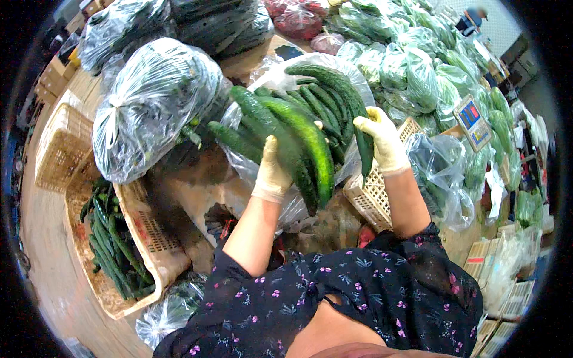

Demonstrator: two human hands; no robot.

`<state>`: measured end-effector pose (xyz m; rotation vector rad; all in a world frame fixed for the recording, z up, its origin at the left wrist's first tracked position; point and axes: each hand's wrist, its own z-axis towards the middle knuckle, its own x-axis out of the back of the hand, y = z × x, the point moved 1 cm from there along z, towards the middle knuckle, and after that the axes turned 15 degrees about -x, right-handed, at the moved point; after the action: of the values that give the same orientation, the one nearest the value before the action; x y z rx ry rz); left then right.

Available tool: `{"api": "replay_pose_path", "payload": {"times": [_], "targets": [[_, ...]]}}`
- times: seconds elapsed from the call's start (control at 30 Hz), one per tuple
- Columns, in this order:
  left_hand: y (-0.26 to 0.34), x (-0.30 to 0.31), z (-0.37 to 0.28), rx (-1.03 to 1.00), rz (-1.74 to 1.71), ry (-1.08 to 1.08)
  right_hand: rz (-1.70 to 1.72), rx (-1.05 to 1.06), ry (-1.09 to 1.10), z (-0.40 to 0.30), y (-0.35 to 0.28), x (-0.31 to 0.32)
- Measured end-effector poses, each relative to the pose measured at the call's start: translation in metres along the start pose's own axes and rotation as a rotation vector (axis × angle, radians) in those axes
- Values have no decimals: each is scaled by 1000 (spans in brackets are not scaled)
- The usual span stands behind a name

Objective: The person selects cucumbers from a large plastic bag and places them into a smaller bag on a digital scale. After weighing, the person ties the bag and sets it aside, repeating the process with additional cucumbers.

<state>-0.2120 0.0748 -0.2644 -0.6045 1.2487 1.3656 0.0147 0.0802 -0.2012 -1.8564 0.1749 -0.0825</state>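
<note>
Both my hands wear pale yellow gloves. My left hand [274, 172] is closed around several dark green cucumbers [264, 118], partly blurred; a lighter green cucumber [313, 143] lies against them, and whether my fingers reach it is hidden. My right hand [380, 136] grips the lower end of a long, curved dark cucumber [338, 83], which arches over the others. Behind and beneath, an open clear plastic bag [365, 83] holds many more cucumbers [320, 105].
A tied clear bag [156, 103] bulges at the upper left. Below it, a plastic crate [156, 277] holds long green vegetables. Another crate [367, 197] stands under my right arm, near a digital scale display [473, 123]. Bagged greens [407, 67] are piled behind; a person [471, 21] is far off.
</note>
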Motion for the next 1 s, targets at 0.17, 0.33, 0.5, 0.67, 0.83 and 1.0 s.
{"api": "replay_pose_path", "payload": {"times": [0.17,0.33,0.5,0.67,0.83,1.0], "targets": [[-15,-1,-9,-64,96,106,-361,160,-52,-63,8,-71],[4,-27,-14,-122,7,16,-547,470,-73,-91,9,-84],[41,-47,-32,-193,-219,-100,-343,348,-229,-133,-19,-90],[83,-80,-64,-509,-120,-48,-420,331,-198,-155,-8,-55],[155,-87,-129,-693,21,131,-431,209,-308,-144,10,-54],[230,-80,-216,-706,228,302,-404,179,-387,-146,17,-79]]}}
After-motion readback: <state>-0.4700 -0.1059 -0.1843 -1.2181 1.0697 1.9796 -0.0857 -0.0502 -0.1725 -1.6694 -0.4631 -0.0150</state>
